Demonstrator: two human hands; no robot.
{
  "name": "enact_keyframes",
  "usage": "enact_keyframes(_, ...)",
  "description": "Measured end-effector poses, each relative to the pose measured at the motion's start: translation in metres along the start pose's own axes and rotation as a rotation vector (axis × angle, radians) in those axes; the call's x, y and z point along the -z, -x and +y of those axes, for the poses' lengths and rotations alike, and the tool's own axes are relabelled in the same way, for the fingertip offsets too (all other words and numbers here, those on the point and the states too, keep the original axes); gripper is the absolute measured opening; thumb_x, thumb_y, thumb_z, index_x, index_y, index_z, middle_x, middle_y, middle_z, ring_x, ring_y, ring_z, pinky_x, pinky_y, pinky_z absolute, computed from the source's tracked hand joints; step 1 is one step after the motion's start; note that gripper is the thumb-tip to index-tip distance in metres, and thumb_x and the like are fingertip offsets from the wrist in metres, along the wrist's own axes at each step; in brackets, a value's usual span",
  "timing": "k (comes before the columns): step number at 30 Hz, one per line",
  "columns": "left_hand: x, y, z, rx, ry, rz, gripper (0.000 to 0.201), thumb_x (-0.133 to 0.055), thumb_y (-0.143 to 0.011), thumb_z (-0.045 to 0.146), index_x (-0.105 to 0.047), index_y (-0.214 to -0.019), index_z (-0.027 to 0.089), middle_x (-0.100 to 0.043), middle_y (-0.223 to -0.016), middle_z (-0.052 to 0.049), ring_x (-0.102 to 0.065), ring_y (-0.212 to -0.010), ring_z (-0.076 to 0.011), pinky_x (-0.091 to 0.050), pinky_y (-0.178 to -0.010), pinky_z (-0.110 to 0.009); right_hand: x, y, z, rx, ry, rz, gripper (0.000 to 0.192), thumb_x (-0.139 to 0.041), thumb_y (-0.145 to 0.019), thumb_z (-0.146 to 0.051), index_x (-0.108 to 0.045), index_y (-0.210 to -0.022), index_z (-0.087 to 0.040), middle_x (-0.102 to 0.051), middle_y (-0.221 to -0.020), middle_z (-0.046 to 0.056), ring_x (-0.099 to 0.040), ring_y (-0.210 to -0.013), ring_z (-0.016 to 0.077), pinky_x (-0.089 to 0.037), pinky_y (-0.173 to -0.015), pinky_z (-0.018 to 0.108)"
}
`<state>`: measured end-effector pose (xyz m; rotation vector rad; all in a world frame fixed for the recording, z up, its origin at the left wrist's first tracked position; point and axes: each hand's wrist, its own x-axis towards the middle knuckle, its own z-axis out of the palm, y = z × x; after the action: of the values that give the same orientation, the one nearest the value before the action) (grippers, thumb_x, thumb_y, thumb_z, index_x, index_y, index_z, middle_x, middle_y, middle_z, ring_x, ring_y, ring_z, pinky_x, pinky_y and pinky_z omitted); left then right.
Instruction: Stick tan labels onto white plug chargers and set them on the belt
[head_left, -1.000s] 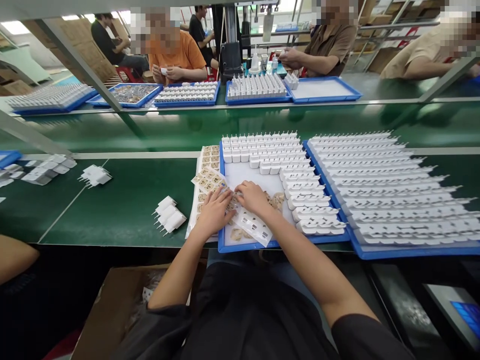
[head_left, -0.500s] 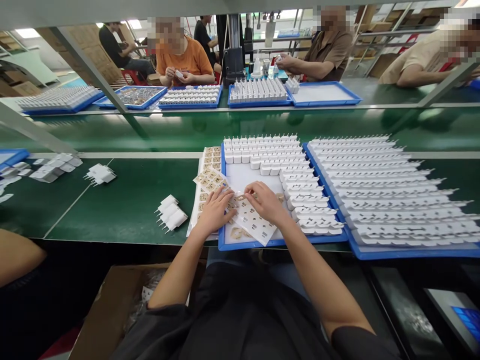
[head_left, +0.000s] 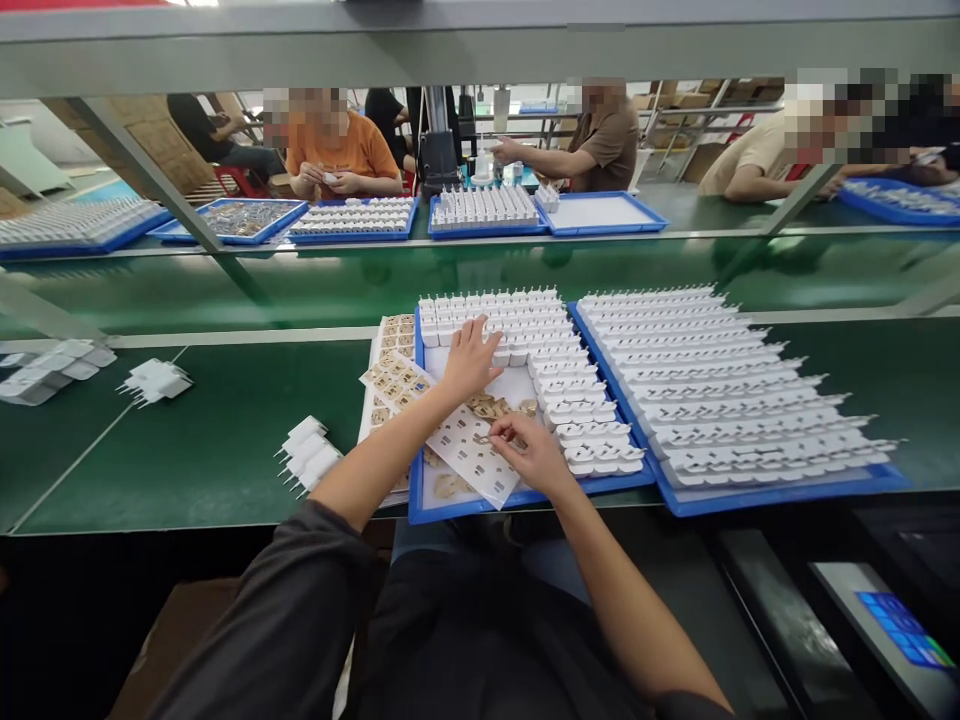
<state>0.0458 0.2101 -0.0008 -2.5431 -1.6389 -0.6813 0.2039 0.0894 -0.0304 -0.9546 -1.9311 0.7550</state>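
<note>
My left hand [head_left: 472, 358] reaches over the front of the rows of white plug housings [head_left: 592, 412], fingers apart; whether a fingertip touches a housing I cannot tell. Thumb and fingers of my right hand [head_left: 534, 455] pinch a small, pale sticker over the white sticker sheet [head_left: 476, 452]. That sheet lies slanted across the left edge of a blue-rimmed tray [head_left: 457, 512], with tan stickers left at its upper end and cut-out marks lower down. Crumpled tan scraps [head_left: 491, 406] lie in the tray beside it. More sticker sheets [head_left: 397, 335] are stacked under its left side.
A second blue tray [head_left: 787, 492] full of white housings stands to the right. Loose housings [head_left: 309, 455] lie on the green bench at left, others [head_left: 156, 382] farther off. Across a green divider, people sit behind more trays [head_left: 607, 212]. A metal frame [head_left: 142, 180] crosses above.
My left hand has left the sticker sheet and moved forward over the housings, its fingers spreading. My right hand stays near the sheet, still pinching. The view has tilted up and shifted right.
</note>
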Motion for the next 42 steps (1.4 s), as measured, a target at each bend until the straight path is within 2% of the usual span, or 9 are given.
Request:
enact_keyframes(3, -0.013, -0.012, 0.004, 0.018, 0.105, 0.019, 0.033, -0.071, -0.080, 0.012, -0.064, -0.111, 0.016, -0.035, -0.160, -0.023, -0.034, -0.144, -0.0444, -0.032, -0.113, -0.060, 0.001, 0.002, 0.000, 0.005, 0.017, 0.002, 0.012, -0.058, -0.095, -0.031, -0.065, -0.090, -0.023, -0.069, -0.097, 0.008, -0.064, -0.088, 0.0217, -0.055, -0.076, 0.037)
enact_keyframes(7, -0.010, 0.003, 0.002, 0.010, 0.345, 0.029, 0.022, -0.063, -0.079, 0.006, -0.060, -0.096, 0.020, -0.064, -0.126, -0.015, -0.053, -0.127, -0.0347, -0.042, -0.107, -0.054, 0.001, 0.004, 0.002, 0.024, -0.007, 0.053, 0.011, -0.058, -0.096, -0.030, -0.064, -0.092, -0.023, -0.068, -0.104, 0.009, -0.064, -0.096, 0.0225, -0.055, -0.079, 0.038)
enact_keyframes(11, 0.010, 0.049, 0.003, 0.089, 0.563, 0.031, 0.028, -0.072, -0.082, 0.027, -0.055, -0.103, 0.021, -0.067, -0.101, -0.006, -0.067, -0.094, -0.0224, -0.057, -0.083, -0.038, 0.000, 0.009, 0.005, -0.022, -0.138, 0.143, 0.013, -0.059, -0.097, -0.036, -0.064, -0.095, -0.024, -0.070, -0.092, 0.006, -0.065, -0.085, 0.0210, -0.055, -0.078, 0.037)
enact_keyframes(15, 0.028, 0.105, 0.015, 0.363, 1.245, 0.046, 0.052, -0.081, -0.077, 0.039, -0.053, -0.118, 0.024, -0.067, -0.103, -0.005, -0.070, -0.092, -0.0195, -0.060, -0.079, -0.034, -0.002, 0.011, -0.002, -0.074, -0.439, 0.151, 0.022, -0.066, -0.092, -0.046, -0.062, -0.090, -0.024, -0.066, -0.085, 0.003, -0.066, -0.082, 0.0200, -0.057, -0.078, 0.037)
enact_keyframes(18, 0.031, 0.135, 0.025, 0.465, 1.472, 0.013, 0.049, -0.080, -0.079, 0.042, -0.058, -0.119, 0.024, -0.067, -0.115, -0.008, -0.070, -0.099, -0.0216, -0.062, -0.082, -0.037, -0.006, 0.011, -0.009, -0.072, -0.610, 0.135, 0.026, -0.070, -0.089, -0.048, -0.061, -0.086, -0.024, -0.063, -0.080, 0.001, -0.065, -0.078, 0.0186, -0.057, -0.075, 0.035)
enact_keyframes(25, 0.023, 0.149, 0.030, 0.407, 1.181, 0.035, 0.036, -0.078, -0.081, 0.043, -0.069, -0.108, 0.021, -0.072, -0.112, -0.009, -0.068, -0.109, -0.0249, -0.056, -0.098, -0.042, -0.011, 0.013, -0.007, -0.105, -0.757, 0.127, 0.022, -0.076, -0.086, -0.041, -0.064, -0.085, -0.023, -0.062, -0.076, 0.000, -0.057, -0.068, 0.0148, -0.050, -0.062, 0.028)
enact_keyframes(29, 0.023, 0.150, 0.032, 0.404, 1.052, 0.041, 0.037, -0.075, -0.082, 0.042, -0.067, -0.111, 0.019, -0.074, -0.109, -0.009, -0.070, -0.102, -0.0244, -0.056, -0.094, -0.041, -0.011, 0.017, -0.005, -0.139, -0.812, 0.042, 0.020, -0.077, -0.086, -0.038, -0.066, -0.084, -0.022, -0.062, -0.077, 0.000, -0.056, -0.069, 0.0140, -0.048, -0.065, 0.027)
enact_keyframes(34, 0.020, 0.157, 0.033, 0.418, 1.081, 0.089, 0.051, -0.072, -0.084, 0.038, -0.060, -0.130, 0.021, -0.073, -0.118, -0.010, -0.068, -0.111, -0.0259, -0.055, -0.096, -0.041, -0.016, 0.024, 0.000, -0.208, -0.837, 0.014, 0.019, -0.080, -0.084, -0.037, -0.068, -0.084, -0.022, -0.061, -0.077, 0.000, -0.056, -0.070, 0.0136, -0.047, -0.067, 0.026)
enact_keyframes(42, 0.016, 0.159, 0.026, 0.426, 1.240, 0.106, 0.047, -0.069, -0.086, 0.041, -0.061, -0.127, 0.020, -0.070, -0.117, -0.012, -0.066, -0.111, -0.0271, -0.055, -0.091, -0.039, -0.021, 0.029, 0.010, -0.256, -0.826, 0.082, 0.021, -0.083, -0.081, -0.038, -0.070, -0.086, -0.023, -0.063, -0.080, 0.001, -0.058, -0.074, 0.0150, -0.049, -0.068, 0.027)
